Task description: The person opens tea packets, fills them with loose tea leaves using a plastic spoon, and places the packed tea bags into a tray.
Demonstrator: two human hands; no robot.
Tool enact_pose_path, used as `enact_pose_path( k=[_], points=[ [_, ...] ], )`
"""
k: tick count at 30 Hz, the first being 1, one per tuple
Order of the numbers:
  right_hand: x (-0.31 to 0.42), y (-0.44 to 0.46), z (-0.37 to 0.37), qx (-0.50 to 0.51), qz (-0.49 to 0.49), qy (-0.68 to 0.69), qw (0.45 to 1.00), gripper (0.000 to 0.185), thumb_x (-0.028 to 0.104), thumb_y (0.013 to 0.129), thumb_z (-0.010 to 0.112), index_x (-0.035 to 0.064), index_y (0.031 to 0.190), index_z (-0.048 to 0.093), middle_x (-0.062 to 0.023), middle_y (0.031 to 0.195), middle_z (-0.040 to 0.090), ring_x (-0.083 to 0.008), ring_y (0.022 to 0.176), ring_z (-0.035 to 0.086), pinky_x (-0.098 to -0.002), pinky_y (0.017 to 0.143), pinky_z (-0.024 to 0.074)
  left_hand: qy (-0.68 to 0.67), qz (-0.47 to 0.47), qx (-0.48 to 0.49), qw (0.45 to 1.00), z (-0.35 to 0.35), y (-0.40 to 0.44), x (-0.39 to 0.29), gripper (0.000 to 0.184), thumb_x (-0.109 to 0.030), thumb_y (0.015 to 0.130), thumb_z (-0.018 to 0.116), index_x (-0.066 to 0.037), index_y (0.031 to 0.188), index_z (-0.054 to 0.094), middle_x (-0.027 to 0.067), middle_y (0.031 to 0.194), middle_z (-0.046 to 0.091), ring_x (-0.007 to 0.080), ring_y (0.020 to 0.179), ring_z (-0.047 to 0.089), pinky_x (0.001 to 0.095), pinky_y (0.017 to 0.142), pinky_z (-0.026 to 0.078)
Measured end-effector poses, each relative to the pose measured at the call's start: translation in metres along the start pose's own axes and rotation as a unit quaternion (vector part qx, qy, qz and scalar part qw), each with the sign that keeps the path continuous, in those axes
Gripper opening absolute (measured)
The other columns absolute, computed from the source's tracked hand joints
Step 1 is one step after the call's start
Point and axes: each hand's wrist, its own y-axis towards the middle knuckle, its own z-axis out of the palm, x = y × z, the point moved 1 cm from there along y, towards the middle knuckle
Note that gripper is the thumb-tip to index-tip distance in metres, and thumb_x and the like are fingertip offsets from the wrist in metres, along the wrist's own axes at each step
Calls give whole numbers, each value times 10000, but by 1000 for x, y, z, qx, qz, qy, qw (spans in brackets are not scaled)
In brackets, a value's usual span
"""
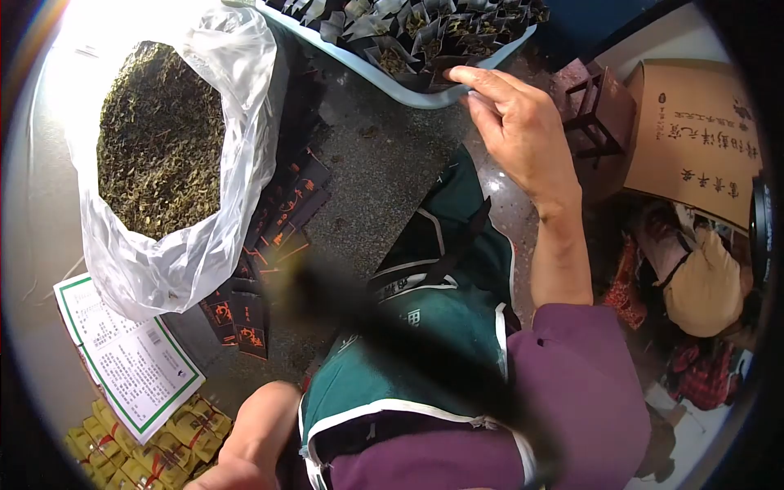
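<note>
My right hand (523,122) reaches to the near rim of a pale blue tray (420,100). Its fingertips are at a dark paper packet (433,77) in the tray's front corner; thumb and forefinger are apart, and I see nothing gripped between them. Upright dark packets (392,61) fill the tray, several showing dried leaves in their open tops. At the bottom left is my left hand (237,469), partly cut off by the frame, its fingers hidden. A clear plastic bag (184,273) of dried leaves (159,139) stands on the left.
Flat dark packets with orange writing (249,318) lie beside the bag on the speckled table (359,196). Below are a green-bordered printed sheet (135,367) and yellow packets (196,425). A cardboard box (694,131) and a brown stool (600,114) stand right. A blurred dark strip crosses the foreground.
</note>
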Motion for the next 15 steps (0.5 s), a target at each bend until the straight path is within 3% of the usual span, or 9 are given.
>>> enact_pose_path(
  k=[1, 2, 3, 6, 7, 8, 9, 11, 15],
  points=[
    [-1, -2, 0, 1, -7, -4, 1000, 283, 107, 932, 671, 141, 1211, 707, -112, 1107, 736, -314, 932, 719, -379, 815, 581, 34, -134, 47, 989, 0, 1, -4, 97, 4, 822, 678, -62, 880, 636, 27, 794, 559, 232, 750, 554, 369, 487, 431],
    [0, -3, -1, 2, -7, -6, 1000, 283, 107, 932, 671, 141, 1211, 707, -112, 1107, 736, -314, 932, 719, -379, 815, 581, 31, -118, 54, 991, -2, -5, -6, 143, 64, 805, 661, -58, 821, 590, 38, 735, 471, 247, 706, 507, 371, 443, 374],
    [4, -2, -2, 5, 4, 2, 1000, 297, 99, 927, 678, 140, 1220, 703, -116, 1110, 735, -307, 931, 724, -382, 804, 582, 30, -119, 52, 991, 1, -5, -3, 143, 64, 805, 661, -58, 821, 590, 38, 735, 471, 247, 706, 507, 371, 443, 374],
    [24, -2, -12, -7, 32, 48, 998, 317, 73, 918, 688, 134, 1229, 699, -128, 1110, 734, -284, 893, 732, -374, 769, 581, 68, -77, 36, 994, 6, -4, 7, 130, 39, 788, 681, -57, 813, 597, 9, 747, 516, 207, 664, 519, 340, 483, 414],
    [30, -1, -11, -21, 52, 83, 995, 323, 56, 914, 691, 130, 1229, 698, -135, 1106, 734, -269, 858, 735, -362, 745, 578, 67, 51, -6, 996, 8, -7, 12, 132, 39, 767, 683, -54, 806, 597, -12, 760, 539, 175, 644, 519, 317, 515, 437],
    [30, -3, -8, -39, 29, 116, 992, 326, 31, 915, 694, 127, 1226, 703, -100, 978, 742, -149, 725, 682, -288, 653, 533, 69, 175, -43, 981, 9, -8, 15, 136, 39, 746, 685, -51, 799, 598, -32, 772, 562, 143, 623, 520, 294, 547, 460],
    [42, -6, -9, -10, 94, 172, 980, 292, -18, 933, 662, 67, 1204, 729, 97, 786, 534, -12, 674, 421, -172, 606, 335, 91, 163, -38, 982, 8, -8, 15, 136, 39, 746, 685, -51, 799, 598, -32, 772, 562, 143, 623, 520, 294, 547, 460],
    [46, -12, 1, 31, 84, 276, 957, 259, -15, 939, 650, 46, 1177, 732, 88, 787, 543, 8, 667, 389, -161, 592, 279, 130, 189, -32, 973, 5, -11, 10, 134, 42, 715, 671, -48, 794, 610, -69, 812, 601, 84, 612, 519, 255, 611, 479],
    [50, -33, 47, 187, 167, 345, 904, 152, 29, 948, 653, 38, 1073, 738, 65, 713, 549, -15, 602, 412, -213, 534, 307, 226, 112, 18, 968, 3, -17, -2, 155, 54, 746, 643, -57, 767, 536, -69, 735, 532, 89, 549, 436, 246, 569, 432]
  ],
)
